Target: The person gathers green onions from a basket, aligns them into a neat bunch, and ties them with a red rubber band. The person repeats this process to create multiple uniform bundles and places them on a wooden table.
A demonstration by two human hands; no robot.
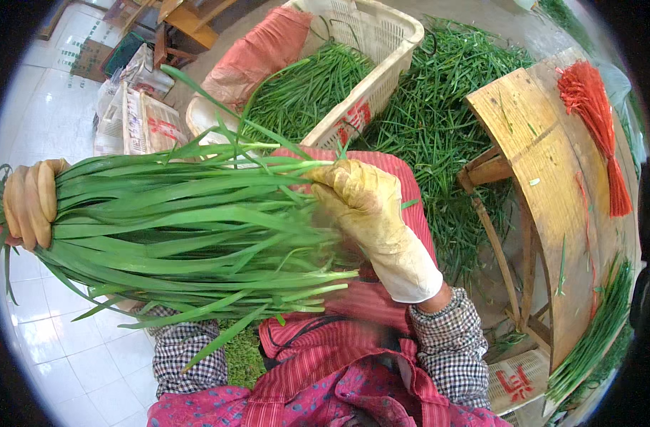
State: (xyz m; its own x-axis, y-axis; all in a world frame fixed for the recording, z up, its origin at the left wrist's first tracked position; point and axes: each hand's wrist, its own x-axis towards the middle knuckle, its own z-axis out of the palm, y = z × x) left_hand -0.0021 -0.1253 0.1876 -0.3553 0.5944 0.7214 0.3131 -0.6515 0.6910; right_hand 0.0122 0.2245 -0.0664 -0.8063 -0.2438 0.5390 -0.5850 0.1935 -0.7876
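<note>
A large bunch of green garlic chives lies crosswise before me, its pale cut ends towards the right. My left hand, in a tan rubber glove, is wrapped around the leafy end at the far left. My right hand, in a pale yellow, stained glove, is at the cut ends, its fingers closed on a few pale stalks at the top edge. The fingertips are partly hidden by the stalks. Beneath the bunch is a red striped apron over my lap.
A white plastic crate holds more chives and a red cloth roll. Loose greens are heaped beside it. On the wooden table at right lie red ties and thin green stalks. Another crate stands at upper left.
</note>
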